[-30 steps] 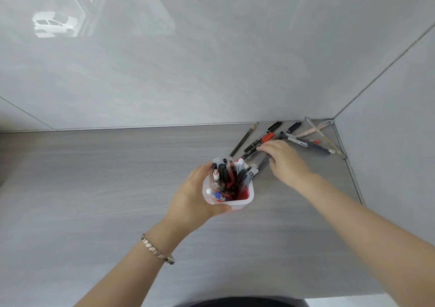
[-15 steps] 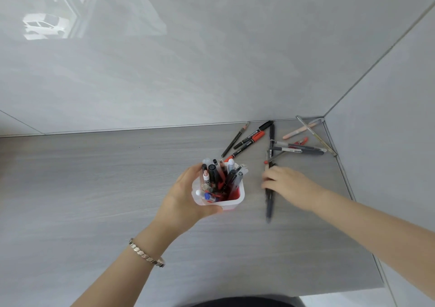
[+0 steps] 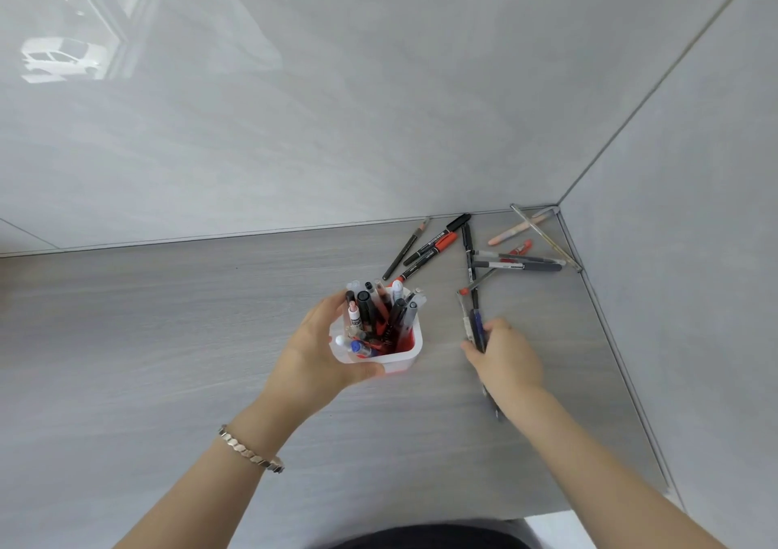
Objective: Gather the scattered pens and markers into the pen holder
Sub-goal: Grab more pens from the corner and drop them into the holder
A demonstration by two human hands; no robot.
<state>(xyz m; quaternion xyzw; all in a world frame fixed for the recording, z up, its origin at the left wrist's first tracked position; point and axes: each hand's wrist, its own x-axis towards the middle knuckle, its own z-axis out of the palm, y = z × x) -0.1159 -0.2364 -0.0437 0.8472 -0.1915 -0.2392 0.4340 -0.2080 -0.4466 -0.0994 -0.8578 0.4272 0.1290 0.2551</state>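
Observation:
A white pen holder (image 3: 402,357) with a red inside stands on the grey tabletop, packed with several pens and markers (image 3: 379,317). My left hand (image 3: 320,350) wraps around its left and near side. To the right, my right hand (image 3: 505,359) is closed on a small bunch of pens (image 3: 473,325), one dark blue and one clear, lying flat on the table; their lower ends poke out below my wrist. Several loose pens and markers (image 3: 429,249) lie farther back toward the corner, including a grey pen (image 3: 518,265) and a peach one (image 3: 511,232).
The grey wood-grain table (image 3: 168,338) meets a glossy back wall (image 3: 337,106) and a side wall (image 3: 694,253) on the right, forming a corner by the loose pens. The table's near edge runs at bottom right. A metal bracelet (image 3: 250,449) is on my left wrist.
My right hand left the pile near the corner and drew back toward me with a few pens, dragging them along the table. My left hand kept hold of the holder.

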